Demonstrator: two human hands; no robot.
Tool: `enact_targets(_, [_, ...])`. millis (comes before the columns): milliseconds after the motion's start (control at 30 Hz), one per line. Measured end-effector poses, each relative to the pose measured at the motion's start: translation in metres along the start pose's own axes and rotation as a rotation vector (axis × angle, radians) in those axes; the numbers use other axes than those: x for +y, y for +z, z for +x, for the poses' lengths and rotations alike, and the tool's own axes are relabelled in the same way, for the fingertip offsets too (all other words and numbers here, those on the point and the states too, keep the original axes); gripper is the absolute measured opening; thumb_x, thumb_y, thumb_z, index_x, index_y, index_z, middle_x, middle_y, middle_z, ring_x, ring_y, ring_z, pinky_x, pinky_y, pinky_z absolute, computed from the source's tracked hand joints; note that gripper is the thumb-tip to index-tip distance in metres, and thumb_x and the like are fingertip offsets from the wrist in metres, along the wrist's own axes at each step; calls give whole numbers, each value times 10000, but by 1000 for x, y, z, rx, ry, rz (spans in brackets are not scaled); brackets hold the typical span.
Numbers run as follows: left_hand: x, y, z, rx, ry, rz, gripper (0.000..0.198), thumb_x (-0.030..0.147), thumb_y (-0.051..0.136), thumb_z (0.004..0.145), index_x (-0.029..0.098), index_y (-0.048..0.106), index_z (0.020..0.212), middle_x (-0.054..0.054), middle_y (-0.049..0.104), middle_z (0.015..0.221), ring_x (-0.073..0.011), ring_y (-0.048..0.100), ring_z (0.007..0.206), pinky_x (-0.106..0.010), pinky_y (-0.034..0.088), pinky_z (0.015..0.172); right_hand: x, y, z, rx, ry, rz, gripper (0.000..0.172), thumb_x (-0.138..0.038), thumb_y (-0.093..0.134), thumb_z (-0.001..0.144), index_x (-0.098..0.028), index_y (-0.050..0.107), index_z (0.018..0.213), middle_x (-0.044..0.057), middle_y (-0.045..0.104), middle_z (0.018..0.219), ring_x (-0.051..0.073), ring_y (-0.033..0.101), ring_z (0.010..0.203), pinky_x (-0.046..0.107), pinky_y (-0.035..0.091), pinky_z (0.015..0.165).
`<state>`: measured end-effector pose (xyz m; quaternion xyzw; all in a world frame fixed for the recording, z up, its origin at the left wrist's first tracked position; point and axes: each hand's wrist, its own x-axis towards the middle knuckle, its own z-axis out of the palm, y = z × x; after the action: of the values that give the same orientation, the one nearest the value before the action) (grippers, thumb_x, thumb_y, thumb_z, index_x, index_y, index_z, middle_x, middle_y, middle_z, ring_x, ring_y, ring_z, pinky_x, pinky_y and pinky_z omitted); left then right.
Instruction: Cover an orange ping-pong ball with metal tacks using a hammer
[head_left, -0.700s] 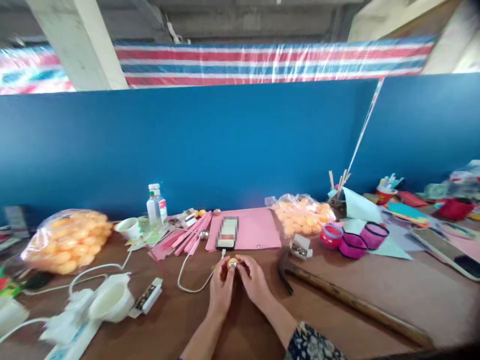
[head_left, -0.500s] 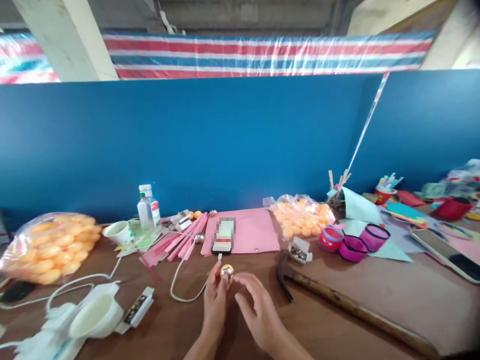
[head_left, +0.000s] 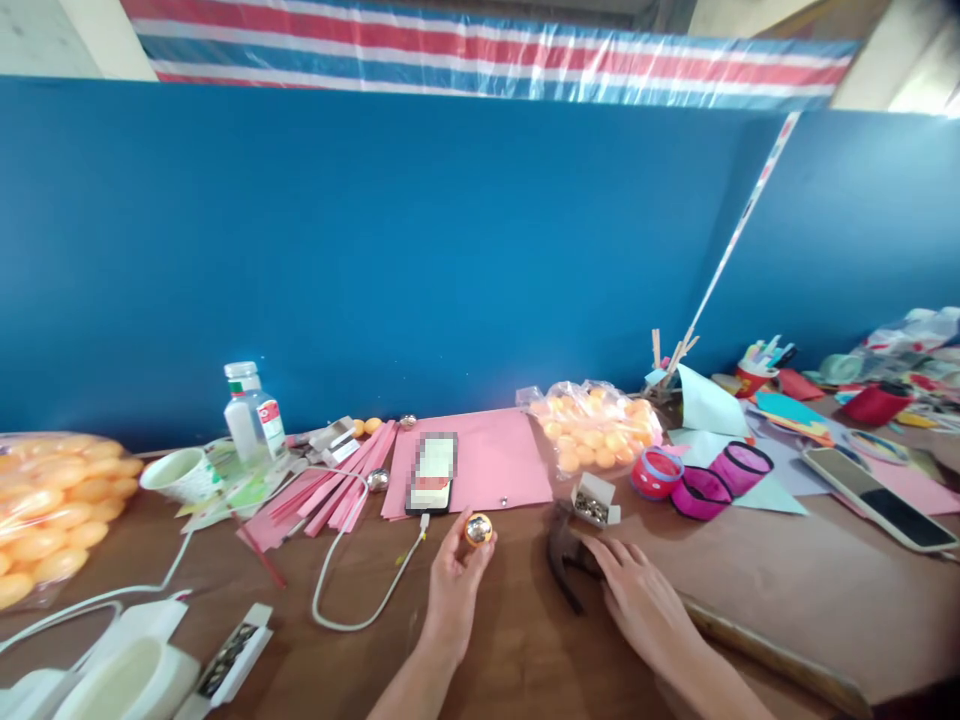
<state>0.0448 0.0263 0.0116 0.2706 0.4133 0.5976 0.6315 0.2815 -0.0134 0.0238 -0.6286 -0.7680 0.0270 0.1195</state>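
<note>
My left hand (head_left: 457,580) pinches an orange table tennis ball (head_left: 478,530) between thumb and fingers. Shiny silver thumbtack heads cover the part of the ball that faces me. My right hand (head_left: 637,600) is over the claw hammer (head_left: 780,650), hiding part of its wooden handle near the head. Its fingers are stretched out towards a small open white box of thumbtacks (head_left: 595,503); whether they touch the hammer I cannot tell. A single thumbtack (head_left: 504,501) lies on the pink paper (head_left: 495,455).
A phone (head_left: 433,475) with a white cable rests on the pink paper. Bags of orange balls (head_left: 592,430) stand left and right. Pink strips (head_left: 367,480), a plastic bottle (head_left: 255,415), a paper cup (head_left: 180,475) and another tack box (head_left: 232,660) are on the left; fabric cups (head_left: 703,493) are on the right.
My right hand has moved away from the ball, right and over the hammer. My left hand has shifted slightly right with the ball. The view has tilted down and turned.
</note>
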Motion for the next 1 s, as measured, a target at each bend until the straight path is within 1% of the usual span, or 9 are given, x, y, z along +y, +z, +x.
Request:
enact_targets(200, [-5, -12, 5, -21, 45, 133, 513, 259, 687, 678, 181, 532, 1161, -56, 653, 1007, -188, 641, 878, -377, 471, 883, 8, 10, 7, -31, -88, 47, 626, -41, 394, 683, -199, 397, 1288, 93, 569, 1116, 244, 539, 984, 377, 473, 823])
enact_targets(300, [-5, -13, 3, -49, 70, 180, 497, 262, 669, 695, 194, 532, 1168, -58, 652, 1015, -182, 638, 872, -360, 480, 861, -4, -2, 10, -39, -29, 222, 566, -78, 403, 710, -204, 421, 1261, 87, 563, 1153, 237, 539, 1023, 379, 454, 866])
enact_targets(400, [-5, -13, 4, -45, 81, 172, 508, 253, 670, 692, 206, 528, 1177, -52, 654, 1012, -166, 630, 870, -332, 474, 857, -27, -21, 15, -67, 52, 514, 423, -173, 427, 782, -164, 456, 1204, 102, 576, 1140, 224, 541, 1045, 352, 434, 903])
enact_targets(500, [-5, -13, 5, -37, 81, 161, 519, 234, 683, 678, 204, 529, 1172, -40, 660, 968, -144, 622, 842, -298, 473, 837, -52, -36, 18, -125, 122, 750, 265, -281, 417, 849, -147, 521, 1053, 75, 637, 895, 189, 610, 805, 298, 493, 744])
enact_targets(567, [-5, -14, 5, -37, 75, 185, 506, 237, 671, 692, 196, 524, 1174, -25, 666, 882, -123, 619, 764, -276, 485, 787, -66, -41, 18, -179, 130, 842, 258, -325, 372, 884, -151, 514, 1012, 39, 617, 768, 145, 583, 620, 262, 493, 618])
enact_targets(633, [-5, -15, 4, -31, 67, 209, 494, 245, 660, 704, 184, 521, 1174, -12, 663, 803, -109, 609, 691, -257, 494, 732, -76, -42, 18, -177, 110, 847, 268, -331, 352, 897, -165, 485, 1059, 34, 607, 768, 137, 571, 603, 259, 487, 608])
enact_targets(767, [-5, -14, 3, -1, 68, 210, 502, 245, 686, 672, 180, 539, 1147, -13, 663, 805, -108, 603, 664, -247, 493, 692, -86, -40, 17, -45, 23, 706, 307, -281, 392, 879, -202, 432, 1173, 79, 613, 937, 185, 592, 814, 323, 466, 783])
enact_targets(867, [-5, -12, 2, 9, 60, 196, 500, 243, 710, 637, 187, 566, 1112, -22, 668, 860, -120, 611, 700, -248, 493, 692, -86, -38, 19, -55, -27, 666, 327, -256, 379, 878, -219, 423, 1200, 79, 622, 934, 192, 598, 818, 322, 473, 777])
enact_targets(1000, [-3, -12, 3, 34, 69, 215, 493, 251, 697, 650, 186, 566, 1122, -32, 674, 897, -130, 619, 746, -255, 482, 734, -82, -40, 20, -22, -11, 654, 348, -279, 375, 882, -206, 407, 1220, 81, 632, 897, 195, 603, 802, 325, 482, 773])
